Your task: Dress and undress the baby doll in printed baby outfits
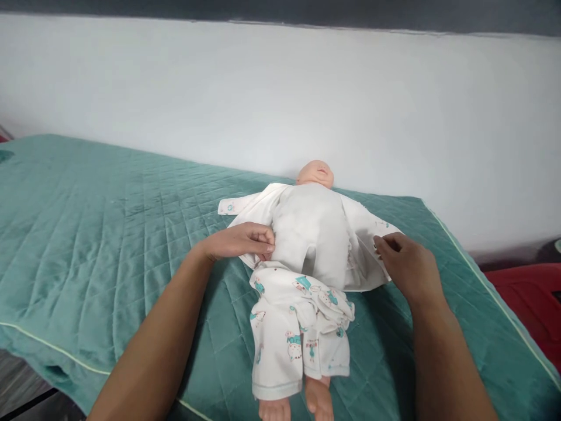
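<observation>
White cloth-bodied doll (309, 222) lies lengthwise between right hand (407, 263), pinching its white printed-fabric jacket (368, 266), and curled left hand (243, 240), grip unclear.

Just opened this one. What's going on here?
A person has both hands at a doll lying face up on a green quilted cover. Its printed jacket is spread open, and the printed pants sit down on its legs. The left hand is beside the torso; the right hand is at the jacket's edge. Whether either grips fabric is hard to tell.
</observation>
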Demonstrator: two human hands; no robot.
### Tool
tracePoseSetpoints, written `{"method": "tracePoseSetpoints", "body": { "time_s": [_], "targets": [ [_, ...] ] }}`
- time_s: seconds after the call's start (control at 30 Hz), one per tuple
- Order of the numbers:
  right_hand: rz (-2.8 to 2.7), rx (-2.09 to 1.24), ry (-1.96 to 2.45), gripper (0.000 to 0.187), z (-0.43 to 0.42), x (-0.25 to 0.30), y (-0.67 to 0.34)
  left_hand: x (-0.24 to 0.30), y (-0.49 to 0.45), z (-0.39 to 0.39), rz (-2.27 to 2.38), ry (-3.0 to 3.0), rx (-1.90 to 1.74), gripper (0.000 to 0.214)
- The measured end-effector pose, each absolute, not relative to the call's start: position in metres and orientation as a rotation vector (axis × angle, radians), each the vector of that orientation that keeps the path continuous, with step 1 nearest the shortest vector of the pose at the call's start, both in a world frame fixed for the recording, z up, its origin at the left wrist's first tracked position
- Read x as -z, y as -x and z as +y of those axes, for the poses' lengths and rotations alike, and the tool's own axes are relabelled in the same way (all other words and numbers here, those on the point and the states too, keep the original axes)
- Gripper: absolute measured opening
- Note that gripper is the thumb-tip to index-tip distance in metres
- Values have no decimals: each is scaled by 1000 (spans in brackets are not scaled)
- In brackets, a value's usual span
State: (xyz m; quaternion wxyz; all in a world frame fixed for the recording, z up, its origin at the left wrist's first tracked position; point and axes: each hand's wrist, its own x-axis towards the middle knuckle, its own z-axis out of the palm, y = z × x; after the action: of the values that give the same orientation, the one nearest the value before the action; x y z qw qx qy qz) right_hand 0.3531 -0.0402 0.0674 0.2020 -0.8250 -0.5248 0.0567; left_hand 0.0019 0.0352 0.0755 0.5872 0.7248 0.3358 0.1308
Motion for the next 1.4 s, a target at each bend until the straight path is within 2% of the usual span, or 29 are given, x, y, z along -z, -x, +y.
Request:
{"method": "tracePoseSetpoints", "body": {
  "time_s": [0.07,0.23,0.3,0.47,0.6,0.7,0.77,0.87,1.0,1.1,1.4],
  "targets": [
    [-1386,-137,2341,33,-38,-61,-362,-75,-2,34,772,-1668,-298,27],
    [-1443,-280,2401,52,-32,-46,-371,-75,0,33,706,-1663,-201,28],
    [-1456,-331,2420,52,-32,-44,-370,-75,2,34,702,-1682,-189,27],
    [-1488,-349,2507,41,-35,-49,-370,-73,4,36,704,-1699,-185,25],
    [-1463,-142,2550,35,-38,-54,-373,-75,2,34,695,-1689,-187,21],
    [-1478,35,2274,24,-40,-58,-362,-77,-1,32,720,-1699,-224,20],
    [-1484,32,1981,17,-43,-63,-344,-78,-1,32,739,-1712,-218,19],
    [-1603,-222,1607,16,-52,-70,-307,-80,-1,31,724,-1747,-162,17],
    [-1936,-560,1304,28,-65,-77,-267,-82,-2,28,619,-1768,-53,26],
    [-2103,-732,1176,30,-70,-81,-253,-84,-5,25,540,-1759,11,32],
    [-2261,-1048,939,21,-72,-90,-253,-84,-12,23,417,-1752,106,26]
  ]
}}
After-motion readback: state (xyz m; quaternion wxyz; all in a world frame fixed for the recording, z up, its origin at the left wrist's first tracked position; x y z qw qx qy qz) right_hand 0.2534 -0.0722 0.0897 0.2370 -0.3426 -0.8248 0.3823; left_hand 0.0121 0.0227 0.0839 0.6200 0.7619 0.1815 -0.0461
